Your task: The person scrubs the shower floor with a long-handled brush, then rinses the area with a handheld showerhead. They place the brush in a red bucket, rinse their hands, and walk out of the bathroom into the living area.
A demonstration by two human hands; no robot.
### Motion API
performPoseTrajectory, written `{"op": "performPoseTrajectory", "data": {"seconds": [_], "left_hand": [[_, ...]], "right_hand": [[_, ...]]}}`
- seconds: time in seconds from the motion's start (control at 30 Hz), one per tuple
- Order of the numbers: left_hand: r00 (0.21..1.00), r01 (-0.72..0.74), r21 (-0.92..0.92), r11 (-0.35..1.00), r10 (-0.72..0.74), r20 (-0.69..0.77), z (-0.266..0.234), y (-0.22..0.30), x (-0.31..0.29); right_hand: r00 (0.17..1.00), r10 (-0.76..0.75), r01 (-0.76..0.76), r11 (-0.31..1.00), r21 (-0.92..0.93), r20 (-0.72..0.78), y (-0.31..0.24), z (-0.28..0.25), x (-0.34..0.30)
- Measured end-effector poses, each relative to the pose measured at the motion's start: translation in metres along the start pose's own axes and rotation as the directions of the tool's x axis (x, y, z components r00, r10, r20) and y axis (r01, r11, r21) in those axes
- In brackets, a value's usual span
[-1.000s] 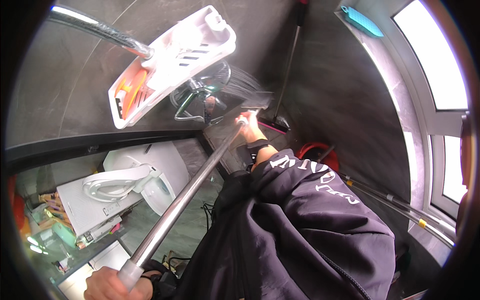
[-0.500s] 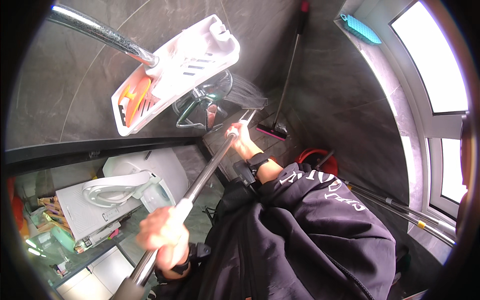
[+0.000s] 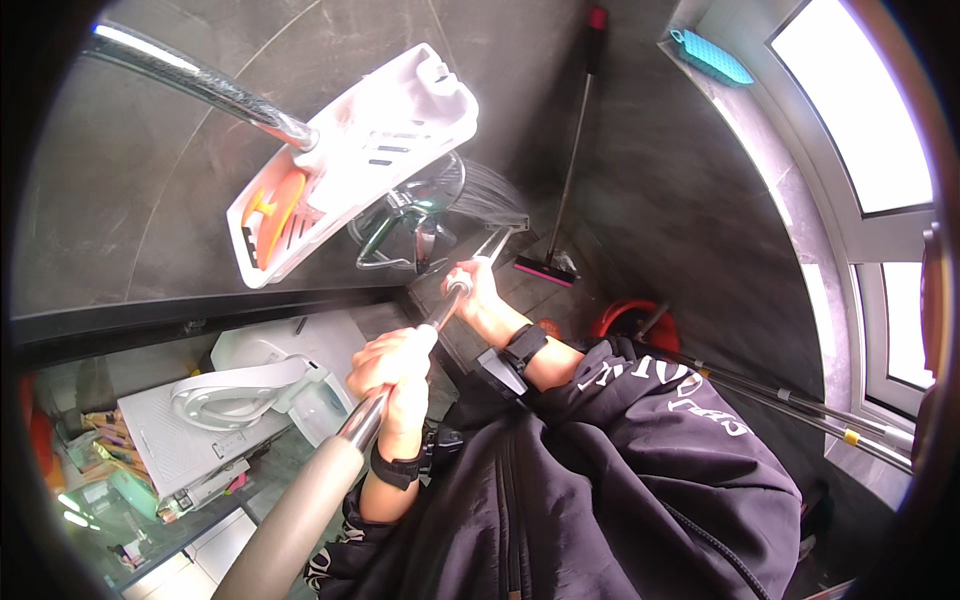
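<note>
Both my hands are wrapped around a long metal mop pole that slants from the lower left up toward the wall. My left hand grips it by a white collar, just above the thick grey grip. Further along, my right hand is closed round a white joint. Beyond it, the pole's narrow frame-like head reaches the floor area below a chrome tap. Thin bright streaks like running water fall beside it. What the head carries is too small to tell.
A white shelf with an orange-handled item hangs on a metal rail. A broom leans on the wall near a red bucket. More poles lie right. A toilet stands behind glass at left.
My left hand has moved up and right, toward my right hand, bringing the white collar and grey grip with it. My right hand has shifted only slightly; the pole's head stays nearly in place.
</note>
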State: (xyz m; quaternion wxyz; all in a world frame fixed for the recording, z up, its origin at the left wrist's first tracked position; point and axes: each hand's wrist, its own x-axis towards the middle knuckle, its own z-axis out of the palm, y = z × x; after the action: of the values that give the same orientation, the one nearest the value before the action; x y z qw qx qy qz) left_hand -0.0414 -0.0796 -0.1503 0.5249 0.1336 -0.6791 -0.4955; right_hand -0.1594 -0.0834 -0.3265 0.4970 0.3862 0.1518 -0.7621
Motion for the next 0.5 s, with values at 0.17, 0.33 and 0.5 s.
{"op": "performPoseTrajectory", "data": {"seconds": [0.17, 0.33, 0.5], "left_hand": [[0.999, 0.031, -0.189, 0.981, -0.022, 0.049, 0.004, -0.002, 0.009], [0.998, 0.063, -0.255, 0.965, -0.065, 0.002, 0.002, -0.001, 0.012], [0.994, 0.083, -0.288, 0.954, -0.058, 0.093, -0.002, -0.005, 0.007]], "right_hand": [[1.0, 0.016, -0.015, 0.999, 0.031, -0.01, 0.004, 0.003, -0.005], [0.999, -0.031, 0.032, 0.999, 0.014, -0.042, 0.008, -0.006, -0.004], [0.994, -0.048, 0.051, 0.998, 0.025, -0.102, 0.001, -0.01, -0.009]]}}
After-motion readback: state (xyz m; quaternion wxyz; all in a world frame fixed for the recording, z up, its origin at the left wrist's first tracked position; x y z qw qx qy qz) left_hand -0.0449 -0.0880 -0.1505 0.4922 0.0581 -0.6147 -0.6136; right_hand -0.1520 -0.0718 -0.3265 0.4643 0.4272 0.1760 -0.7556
